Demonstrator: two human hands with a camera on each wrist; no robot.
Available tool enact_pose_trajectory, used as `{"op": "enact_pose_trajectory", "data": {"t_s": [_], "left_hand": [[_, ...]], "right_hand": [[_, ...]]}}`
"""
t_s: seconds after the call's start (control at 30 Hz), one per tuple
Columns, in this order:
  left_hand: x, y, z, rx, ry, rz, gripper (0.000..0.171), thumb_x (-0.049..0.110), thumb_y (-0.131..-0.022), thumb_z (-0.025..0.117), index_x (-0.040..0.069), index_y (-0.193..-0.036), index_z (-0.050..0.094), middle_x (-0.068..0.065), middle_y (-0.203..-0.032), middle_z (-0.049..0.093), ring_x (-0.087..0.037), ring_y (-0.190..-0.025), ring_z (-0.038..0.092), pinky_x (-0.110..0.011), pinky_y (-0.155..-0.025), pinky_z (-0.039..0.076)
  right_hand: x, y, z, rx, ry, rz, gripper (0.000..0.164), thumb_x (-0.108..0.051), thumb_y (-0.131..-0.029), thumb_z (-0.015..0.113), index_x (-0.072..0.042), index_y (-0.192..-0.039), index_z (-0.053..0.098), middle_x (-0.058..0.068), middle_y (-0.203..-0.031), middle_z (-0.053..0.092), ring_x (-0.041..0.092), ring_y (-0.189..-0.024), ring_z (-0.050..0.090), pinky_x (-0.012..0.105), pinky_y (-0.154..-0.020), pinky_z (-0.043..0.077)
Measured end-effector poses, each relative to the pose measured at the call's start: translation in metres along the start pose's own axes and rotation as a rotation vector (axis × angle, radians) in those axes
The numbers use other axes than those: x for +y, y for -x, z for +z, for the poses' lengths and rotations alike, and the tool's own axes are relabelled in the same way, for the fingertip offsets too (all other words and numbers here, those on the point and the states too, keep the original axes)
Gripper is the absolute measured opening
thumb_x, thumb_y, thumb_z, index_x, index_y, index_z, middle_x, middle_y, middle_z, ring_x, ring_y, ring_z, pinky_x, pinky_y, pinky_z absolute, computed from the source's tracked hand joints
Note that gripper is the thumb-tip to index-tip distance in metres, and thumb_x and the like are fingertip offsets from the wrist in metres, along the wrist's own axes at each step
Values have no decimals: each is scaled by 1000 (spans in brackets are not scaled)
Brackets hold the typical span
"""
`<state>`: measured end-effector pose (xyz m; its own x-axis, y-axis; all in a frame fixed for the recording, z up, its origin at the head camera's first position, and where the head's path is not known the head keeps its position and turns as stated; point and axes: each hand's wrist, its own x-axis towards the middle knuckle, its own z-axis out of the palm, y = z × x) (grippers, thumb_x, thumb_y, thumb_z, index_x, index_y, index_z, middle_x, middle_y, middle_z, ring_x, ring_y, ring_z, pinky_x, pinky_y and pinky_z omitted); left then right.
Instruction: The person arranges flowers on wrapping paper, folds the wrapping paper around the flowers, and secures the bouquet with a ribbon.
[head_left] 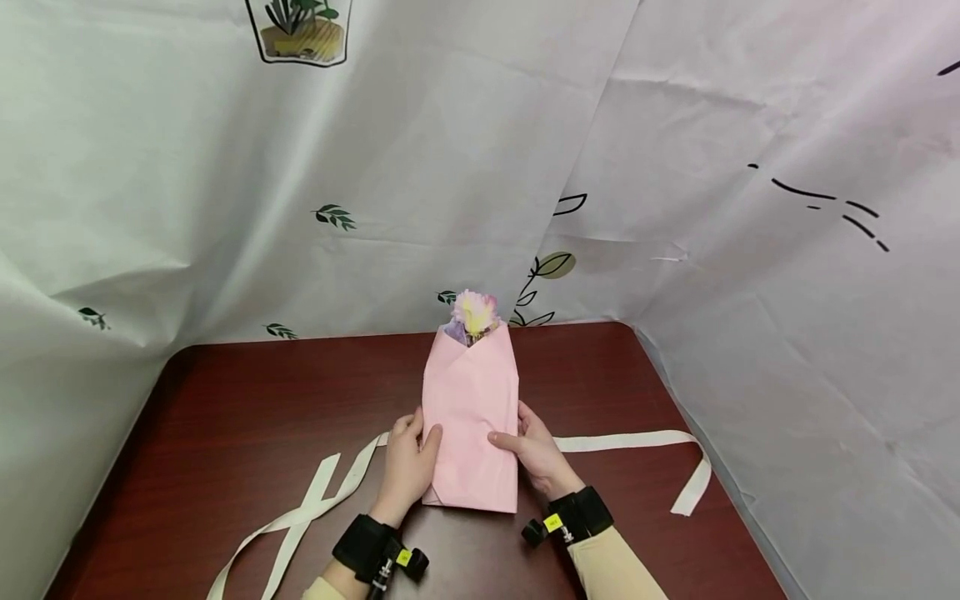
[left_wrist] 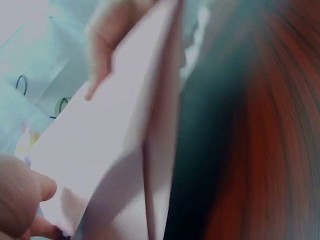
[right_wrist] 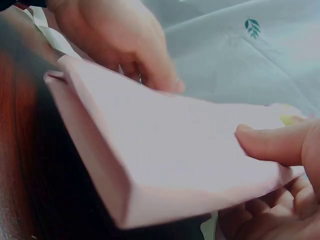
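Note:
A flat bouquet wrapped in pink paper point(head_left: 471, 417) is held between both hands over the table, its folded front facing up. Out of its top pokes a pink and yellow flower point(head_left: 476, 312), with a bit of purple beside it. My left hand point(head_left: 408, 462) grips the left edge, thumb along the front. On the right edge, my right hand point(head_left: 538, 450) has its thumb pressed on the paper and its fingers underneath, as the right wrist view shows. A cream ribbon point(head_left: 622, 441) runs out on both sides; its middle is hidden behind the wrap.
The dark red wooden table point(head_left: 285, 400) has rounded far corners. A white cloth point(head_left: 420, 150) printed with leaves hangs behind it and along the right side. The ribbon's left part point(head_left: 311, 508) crosses over itself near the front.

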<state>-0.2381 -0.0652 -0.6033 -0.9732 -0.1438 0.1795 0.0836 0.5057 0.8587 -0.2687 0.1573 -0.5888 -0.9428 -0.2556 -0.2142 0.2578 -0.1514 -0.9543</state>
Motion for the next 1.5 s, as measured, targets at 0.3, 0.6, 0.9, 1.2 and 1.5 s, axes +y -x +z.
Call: {"op": "enact_pose_trajectory", "data": {"t_s": [0.3,0.6,0.9,1.2,1.5], "left_hand": [[-2,-9,2,-73,590,-305,51,17,-101,64,-4,-145,50,-25,-138,58,-28,-126,58,-34,-96,52],[-18,-10,0,-218,400,-379,31,20,-102,61,-8,-115,64,-10,-92,65,-17,-82,58,-30,-72,47],[-13,-13,-9,-170,40,-184,24,20,-93,73,1,-107,76,-4,-83,71,-15,-74,61,-33,-67,48],[-26,-8,-1,-80,-188,-93,54,20,-85,82,6,-132,58,4,-67,54,-10,-57,50,-30,-54,39],[-32,-11,2,-43,-223,-61,57,25,-87,81,5,-135,56,2,-64,54,-10,-52,48,-29,-48,37]], "right_hand": [[6,-7,-5,57,99,-6,78,0,-89,73,-5,-155,32,22,-137,58,26,-115,64,35,-88,56],[18,-11,-9,209,597,-20,103,-13,-82,84,-17,-163,20,19,-151,46,32,-126,58,44,-95,52],[15,-8,-3,232,941,-119,91,-20,-80,83,-18,-158,36,22,-148,48,38,-134,49,55,-102,45],[12,-1,2,247,1091,-130,85,-28,-81,82,-14,-155,42,21,-142,50,36,-123,57,52,-96,50],[12,2,0,276,1155,-139,80,-42,-83,81,-17,-152,48,22,-134,50,33,-109,61,50,-85,53]]}}
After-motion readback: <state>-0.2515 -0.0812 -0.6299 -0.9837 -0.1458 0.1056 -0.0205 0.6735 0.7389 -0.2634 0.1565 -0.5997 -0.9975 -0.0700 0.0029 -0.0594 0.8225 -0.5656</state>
